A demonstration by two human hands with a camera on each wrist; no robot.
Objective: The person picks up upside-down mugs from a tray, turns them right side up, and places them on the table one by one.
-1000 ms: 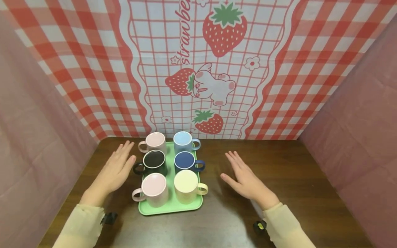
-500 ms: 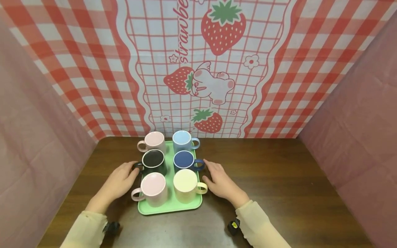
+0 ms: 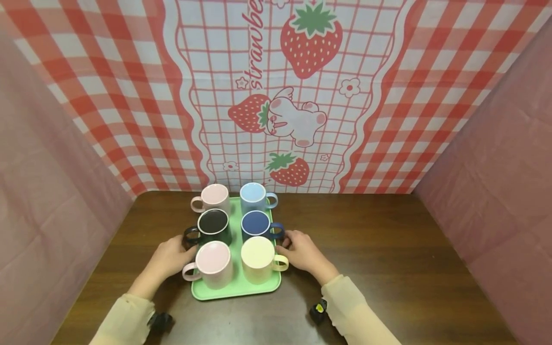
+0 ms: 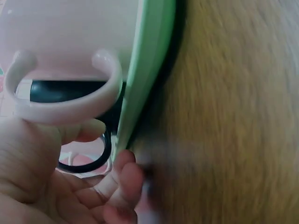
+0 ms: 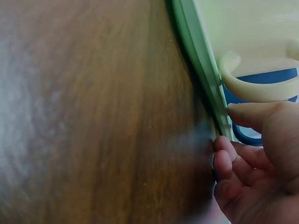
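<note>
A green tray (image 3: 236, 225) lies on the brown table, bearing several mugs in two columns with handles outward. On its left are a far pink mug (image 3: 215, 196), a black mug (image 3: 214, 223) and a near pink mug (image 3: 214, 263). The right column has a light blue mug (image 3: 253, 194), a dark blue mug (image 3: 256, 224) and a yellow mug (image 3: 258, 258). My left hand (image 3: 168, 257) grips the tray's left edge, fingers curled at the rim below the black handle. Opposite, my right hand (image 3: 304, 251) pinches the right edge, thumb on the rim, fingertips low against it.
A strawberry-print checked cloth (image 3: 375, 96) hangs behind the table, close to the far mugs. Pink cloths hang at the left (image 3: 56, 167) and right (image 3: 487, 158). Bare wood table (image 3: 388, 230) extends to the right of the tray.
Both hands came inward from either side with straight fingers, lowered to the tray's edges and curled onto them. The tray and mugs stay in place.
</note>
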